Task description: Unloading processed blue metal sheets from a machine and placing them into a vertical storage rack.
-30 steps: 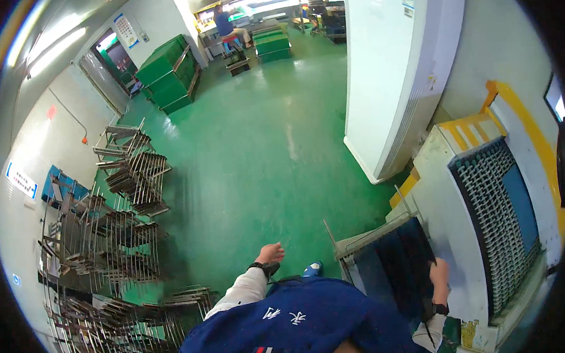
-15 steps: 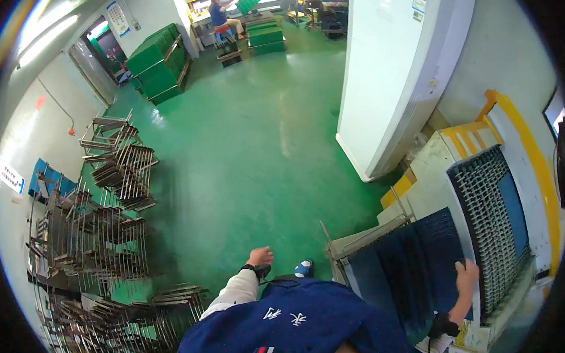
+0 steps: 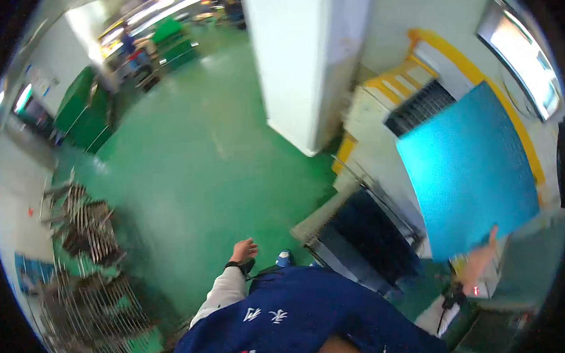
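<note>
A large flat blue sheet (image 3: 472, 170) is raised at my right, over the light-coloured machine. My right hand (image 3: 478, 263) grips it by its lower edge, thumb showing on the near face and the other fingers hidden. Below and to its left, dark blue sheets (image 3: 375, 232) stand packed in a metal-framed rack (image 3: 324, 215). My left hand (image 3: 244, 249) hangs in front of me above the floor, fingers loosely bent and a little apart, holding nothing.
A yellow-edged machine (image 3: 380, 111) with a dark grid bed (image 3: 420, 106) stands behind the sheet, and a screen (image 3: 519, 53) is on the wall. A white column (image 3: 303, 70) rises ahead. Metal racks (image 3: 88, 227) line the left; green crates (image 3: 81, 112) and a seated person (image 3: 128, 45) are farther off.
My right hand has gone from the dark sheets in the rack to holding up the blue sheet, which now covers much of the grid bed. My view has turned right.
</note>
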